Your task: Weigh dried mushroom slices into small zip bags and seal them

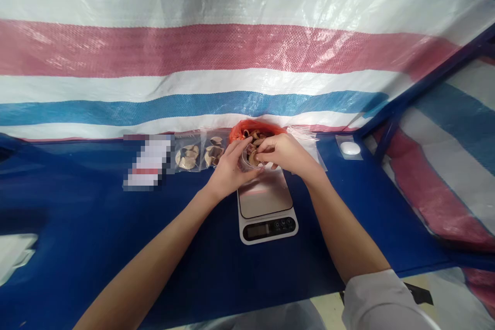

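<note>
My left hand (231,166) is wrapped around a clear round plastic cup (245,161), which is held above the back of a white kitchen scale (266,196). Brown curled dried pieces (253,158) show inside the cup. Over its right side, my right hand (281,152) has its fingers pinched at one of those dried pieces; the fingertips partly hide it. Just behind both hands lies an open red plastic bag (251,126) holding more brown dried pieces. The scale's display looks dark, and I cannot read it.
Left of the hands lie two clear zip bags of dried pieces (187,157) (213,153) and a blurred paper (149,162). Flat clear bags (305,139) lie to the right, near a white oval object (350,148). A white box edge (17,252) shows far left on the blue table (185,273). Striped sheeting (193,49) hangs behind.
</note>
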`<state>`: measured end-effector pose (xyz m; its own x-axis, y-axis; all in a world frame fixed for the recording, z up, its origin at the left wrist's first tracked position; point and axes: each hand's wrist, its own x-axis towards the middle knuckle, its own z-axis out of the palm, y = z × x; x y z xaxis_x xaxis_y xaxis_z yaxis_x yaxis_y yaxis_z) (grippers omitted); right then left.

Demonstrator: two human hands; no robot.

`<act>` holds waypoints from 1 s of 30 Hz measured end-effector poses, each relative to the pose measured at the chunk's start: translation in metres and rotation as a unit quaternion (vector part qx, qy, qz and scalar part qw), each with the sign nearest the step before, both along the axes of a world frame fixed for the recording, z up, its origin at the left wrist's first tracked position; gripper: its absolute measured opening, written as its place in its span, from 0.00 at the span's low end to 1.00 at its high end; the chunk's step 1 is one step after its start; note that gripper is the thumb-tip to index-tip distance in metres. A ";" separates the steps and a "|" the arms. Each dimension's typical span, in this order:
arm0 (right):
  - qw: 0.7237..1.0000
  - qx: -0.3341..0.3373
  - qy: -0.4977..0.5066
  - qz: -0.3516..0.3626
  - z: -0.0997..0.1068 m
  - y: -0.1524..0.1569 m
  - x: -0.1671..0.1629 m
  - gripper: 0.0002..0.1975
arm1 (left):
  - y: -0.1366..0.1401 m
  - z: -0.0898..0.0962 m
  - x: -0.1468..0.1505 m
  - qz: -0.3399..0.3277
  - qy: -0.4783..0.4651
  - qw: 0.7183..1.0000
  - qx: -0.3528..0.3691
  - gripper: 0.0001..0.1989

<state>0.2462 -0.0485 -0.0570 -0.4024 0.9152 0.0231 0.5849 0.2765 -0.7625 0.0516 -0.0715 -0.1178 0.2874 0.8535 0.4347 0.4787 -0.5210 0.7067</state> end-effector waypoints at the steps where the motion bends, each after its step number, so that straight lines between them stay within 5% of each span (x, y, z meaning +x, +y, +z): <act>1: 1.000 -0.002 -0.002 -0.004 0.000 0.000 0.000 0.05 | 0.000 0.000 0.000 0.003 0.000 1.000 -0.002 0.37; 14: 0.992 -0.059 0.107 0.009 0.002 0.003 0.012 0.07 | 0.001 0.002 0.002 0.008 -0.031 0.998 0.055 0.30; 23: 0.995 0.096 0.015 -0.007 0.015 -0.008 0.008 0.07 | 0.003 -0.001 0.001 0.014 -0.038 0.998 0.045 0.30; 30: 0.983 0.170 -0.035 0.059 0.021 -0.015 -0.002 0.09 | 0.000 0.000 0.002 0.005 -0.048 0.998 0.035 0.30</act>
